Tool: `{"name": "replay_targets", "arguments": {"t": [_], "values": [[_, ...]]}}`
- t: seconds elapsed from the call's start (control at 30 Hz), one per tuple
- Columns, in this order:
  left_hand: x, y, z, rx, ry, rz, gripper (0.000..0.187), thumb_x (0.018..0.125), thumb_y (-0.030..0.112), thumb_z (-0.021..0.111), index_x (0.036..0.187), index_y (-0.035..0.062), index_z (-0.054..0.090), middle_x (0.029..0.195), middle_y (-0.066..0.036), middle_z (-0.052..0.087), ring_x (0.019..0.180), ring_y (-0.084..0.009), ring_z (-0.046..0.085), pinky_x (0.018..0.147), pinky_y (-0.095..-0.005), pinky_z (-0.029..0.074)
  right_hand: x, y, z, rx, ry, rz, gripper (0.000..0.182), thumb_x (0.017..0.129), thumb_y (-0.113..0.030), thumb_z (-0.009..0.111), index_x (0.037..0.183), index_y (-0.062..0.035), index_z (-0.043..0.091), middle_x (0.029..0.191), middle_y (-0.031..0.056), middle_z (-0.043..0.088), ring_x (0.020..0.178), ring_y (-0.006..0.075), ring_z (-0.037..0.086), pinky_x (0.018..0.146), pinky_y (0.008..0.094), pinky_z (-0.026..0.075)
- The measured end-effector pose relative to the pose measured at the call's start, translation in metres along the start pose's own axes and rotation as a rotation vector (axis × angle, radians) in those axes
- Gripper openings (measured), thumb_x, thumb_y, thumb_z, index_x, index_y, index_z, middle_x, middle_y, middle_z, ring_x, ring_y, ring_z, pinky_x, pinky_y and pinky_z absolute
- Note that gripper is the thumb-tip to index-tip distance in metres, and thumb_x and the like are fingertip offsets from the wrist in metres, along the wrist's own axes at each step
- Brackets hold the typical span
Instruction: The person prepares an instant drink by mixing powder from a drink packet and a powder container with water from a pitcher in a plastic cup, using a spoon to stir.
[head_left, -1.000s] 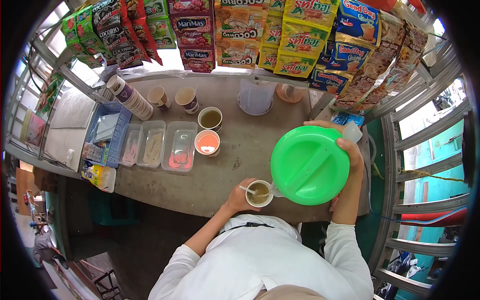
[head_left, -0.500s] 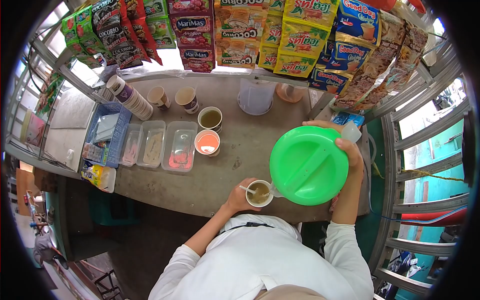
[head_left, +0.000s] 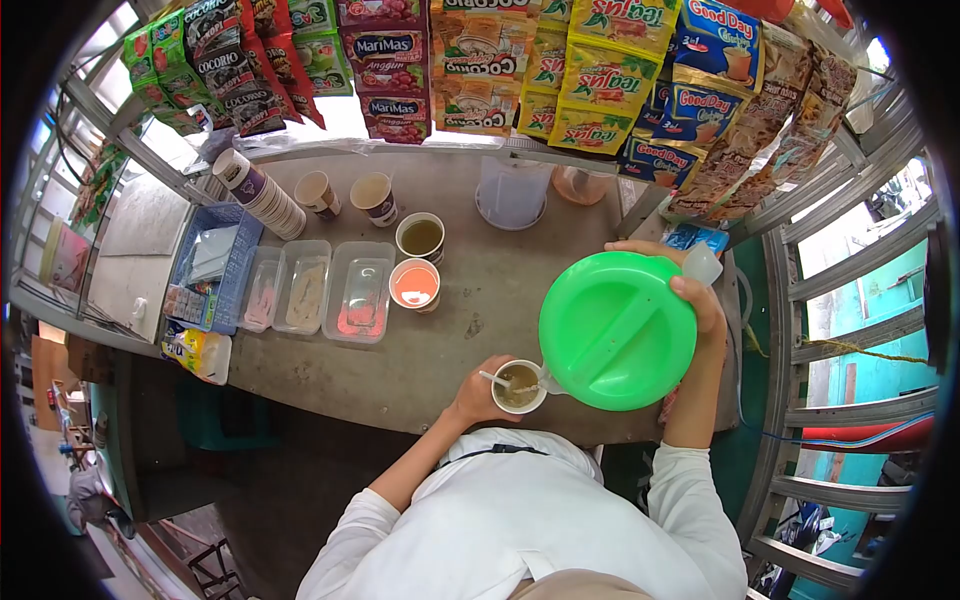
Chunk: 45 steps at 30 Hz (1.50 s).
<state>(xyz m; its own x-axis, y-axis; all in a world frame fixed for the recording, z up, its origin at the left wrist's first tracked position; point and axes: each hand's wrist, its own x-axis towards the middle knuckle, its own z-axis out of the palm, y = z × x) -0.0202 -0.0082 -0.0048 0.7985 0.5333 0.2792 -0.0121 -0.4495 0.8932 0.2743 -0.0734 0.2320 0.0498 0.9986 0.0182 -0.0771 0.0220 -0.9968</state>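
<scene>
Gripping a white paper cup (head_left: 519,411) at the near edge of the surface (head_left: 455,345): left hand (head_left: 478,392), fingers curled round the cup's left side. Cup about upright, murky yellowish liquid inside, white stirrer (head_left: 494,379) leaning out over the left rim.

Right hand (head_left: 702,302) closed on the handle side of a pitcher with a bright green lid (head_left: 618,330), just right of the cup. Pitcher body mostly hidden under the lid; its clear spout (head_left: 549,380) is at the cup's right rim. Whether they touch, cannot tell.

Far left of the held cup: a cup of greenish liquid (head_left: 420,237), with an orange-filled cup (head_left: 414,287) just nearer. Three clear tubs side by side to their left, the rightmost tub (head_left: 374,290) with something pinkish inside. Blue basket (head_left: 247,240) beyond these, leftward; a leaning cup stack (head_left: 262,197) on the far left. Sachet strips (head_left: 482,65) hang along the far side.
</scene>
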Motion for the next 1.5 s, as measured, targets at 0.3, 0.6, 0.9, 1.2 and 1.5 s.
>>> {"name": "replay_targets", "arguments": {"t": [0.3, 0.6, 0.9, 1.2, 1.5], "values": [[0.0011, 0.0025, -0.0005, 0.005, -0.009, -0.017, 0.089, 0.044, 0.023, 0.094, 0.121, 0.0049, 0.054, 0.114, -0.012, 0.060, 0.104, -0.0296, 0.060, 0.088, -0.0380, 0.050, 0.0006, -0.0027, 0.0026, -0.009, -0.009, -0.001, 0.075, 0.076, -0.046, 0.055, 0.129, 0.0079, 0.051, 0.122, 0.0206, 0.060, 0.112, 0.0272, 0.059, 0.098, 0.0355, 0.043], [0.0006, 0.0001, -0.0001, 0.012, 0.001, 0.020, 0.088, 0.043, 0.023, 0.094, 0.120, 0.0047, 0.055, 0.113, -0.012, 0.060, 0.103, -0.0291, 0.061, 0.087, -0.0373, 0.051, 0.0015, -0.0017, 0.0022, -0.007, -0.017, 0.004, 0.075, 0.076, -0.046, 0.056, 0.129, 0.0072, 0.051, 0.122, 0.0200, 0.060, 0.111, 0.0267, 0.059, 0.097, 0.0355, 0.044], [0.0018, 0.0035, -0.0011, -0.025, -0.006, -0.025, 0.087, 0.043, 0.021, 0.094, 0.120, 0.0048, 0.055, 0.112, -0.012, 0.060, 0.101, -0.0293, 0.062, 0.086, -0.0370, 0.051, 0.0015, -0.0007, 0.0006, -0.016, -0.023, 0.006, 0.076, 0.076, -0.047, 0.056, 0.129, 0.0070, 0.051, 0.123, 0.0197, 0.060, 0.112, 0.0267, 0.059, 0.097, 0.0352, 0.044], [0.0011, 0.0032, -0.0010, -0.005, -0.012, -0.037, 0.089, 0.043, 0.022, 0.094, 0.121, 0.0053, 0.054, 0.114, -0.012, 0.060, 0.103, -0.0295, 0.061, 0.087, -0.0374, 0.051, 0.0030, 0.0003, -0.0010, -0.023, -0.039, -0.008, 0.076, 0.077, -0.047, 0.055, 0.129, 0.0072, 0.051, 0.122, 0.0199, 0.060, 0.112, 0.0266, 0.059, 0.097, 0.0351, 0.044], [0.0026, 0.0054, -0.0025, 0.009, -0.014, -0.018, 0.089, 0.043, 0.022, 0.094, 0.120, 0.0051, 0.054, 0.114, -0.012, 0.060, 0.103, -0.0291, 0.061, 0.088, -0.0371, 0.051, 0.0027, -0.0021, 0.0002, -0.028, -0.040, 0.002, 0.075, 0.077, -0.047, 0.055, 0.130, 0.0071, 0.051, 0.124, 0.0201, 0.060, 0.112, 0.0269, 0.059, 0.097, 0.0355, 0.043]]}}
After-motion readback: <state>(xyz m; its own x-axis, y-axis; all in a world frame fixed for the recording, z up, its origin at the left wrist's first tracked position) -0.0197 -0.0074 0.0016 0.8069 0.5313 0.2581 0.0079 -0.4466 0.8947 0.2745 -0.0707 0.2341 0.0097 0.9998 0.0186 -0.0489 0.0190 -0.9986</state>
